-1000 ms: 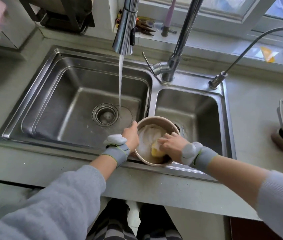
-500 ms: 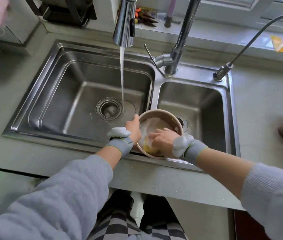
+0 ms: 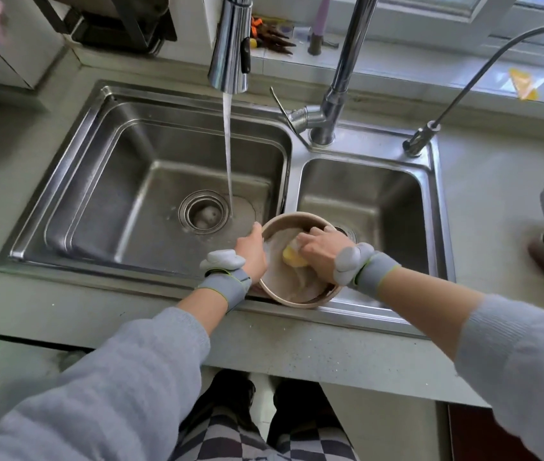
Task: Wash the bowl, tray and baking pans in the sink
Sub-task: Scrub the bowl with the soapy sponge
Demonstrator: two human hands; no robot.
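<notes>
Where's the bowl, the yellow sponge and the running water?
bowl (image 3: 300, 299): head view, on its near rim.
yellow sponge (image 3: 292, 256): head view, on its yellow middle.
running water (image 3: 228, 144): head view, midway down the stream.

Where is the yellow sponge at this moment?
In the head view, the yellow sponge is inside the bowl, under the right hand, at the sink's front edge; the left hand grips the bowl's left rim.
</notes>
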